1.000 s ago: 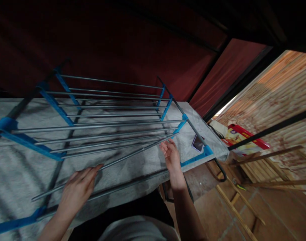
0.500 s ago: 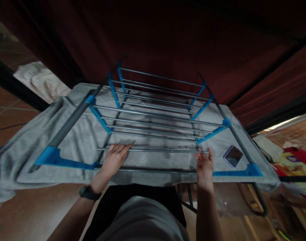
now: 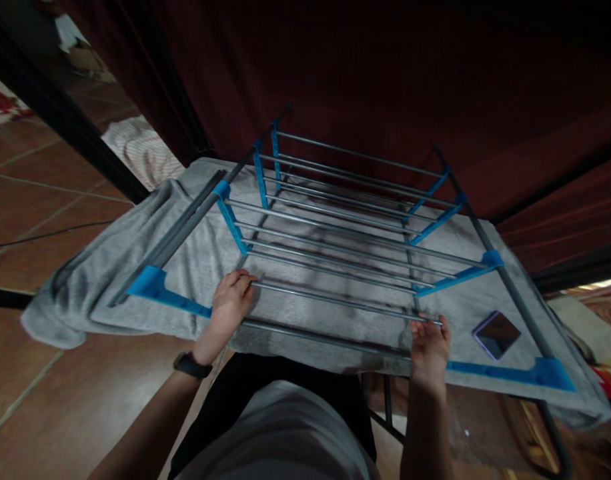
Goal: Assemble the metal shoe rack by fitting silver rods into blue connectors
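Between my hands runs a thin grey metal rod [image 3: 330,300], held just above the cloth. My left hand [image 3: 231,301], with a dark watch on its wrist, is closed around the rod's left end. My right hand [image 3: 430,343] pinches its right end. Beyond the rod lies a rack frame [image 3: 330,230] of metal tubes joined by blue plastic brackets. Nearest me are a left blue bracket [image 3: 158,287] and a right blue bracket [image 3: 523,375]. One lower tube [image 3: 325,339] spans between these brackets, partly hidden behind my hands.
A grey blanket [image 3: 95,293] covers the table under the rack. A phone [image 3: 496,335] lies on it at the right, inside the frame. A loose tube [image 3: 135,283] rests along the left side. Dark red curtains [image 3: 360,80] hang behind.
My view has turned left, so the rack appears shifted right and tilted. My left hand has moved along to the rod's left end, which no longer sticks out past it.
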A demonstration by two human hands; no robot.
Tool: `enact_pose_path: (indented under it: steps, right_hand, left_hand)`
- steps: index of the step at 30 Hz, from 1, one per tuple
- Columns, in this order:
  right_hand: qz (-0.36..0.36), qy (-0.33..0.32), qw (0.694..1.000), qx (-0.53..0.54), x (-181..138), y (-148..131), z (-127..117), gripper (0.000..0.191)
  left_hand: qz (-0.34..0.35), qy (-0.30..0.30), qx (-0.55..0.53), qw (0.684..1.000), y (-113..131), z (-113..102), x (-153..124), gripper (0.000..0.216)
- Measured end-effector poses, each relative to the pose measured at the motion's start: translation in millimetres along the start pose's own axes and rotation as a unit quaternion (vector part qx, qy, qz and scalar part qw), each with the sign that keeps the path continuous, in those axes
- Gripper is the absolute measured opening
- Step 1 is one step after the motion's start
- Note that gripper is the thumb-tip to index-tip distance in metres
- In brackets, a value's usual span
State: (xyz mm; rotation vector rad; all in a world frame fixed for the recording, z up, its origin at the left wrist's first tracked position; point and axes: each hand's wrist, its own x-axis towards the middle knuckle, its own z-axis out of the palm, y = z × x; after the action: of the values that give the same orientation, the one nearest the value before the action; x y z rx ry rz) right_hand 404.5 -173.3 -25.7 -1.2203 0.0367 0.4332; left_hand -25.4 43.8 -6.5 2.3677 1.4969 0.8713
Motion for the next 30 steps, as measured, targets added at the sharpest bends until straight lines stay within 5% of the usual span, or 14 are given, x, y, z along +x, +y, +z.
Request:
enact_pose_path:
  steps: [6,11,21,30]
  right_hand:
    - [0.002,-0.013,1.0,0.002,2.9,5.2,-7.7,0.054]
    - [0.008,0.003,1.0,-0.002,8.1,8.8,-13.2,0.051]
    - [0.029,0.006,0.999,0.03,6.1,6.9,-17.2,0.048]
    - [0.056,-0.023,0.997,0.056,6.3,3.4,-11.8,0.017]
  left_hand:
    - [-0.129,0.068,-0.134,0.98,1.8,3.6,1.0,0.02]
    - [-0.258,0.059,-0.348,0.899,0.8,11.6,3.9,0.036]
    - [-0.321,0.081,-0.498,0.802,8.1,18.2,0.6,0.043]
    - [-0.353,0.097,-0.514,0.776,3.5,20.2,-0.8,0.042]
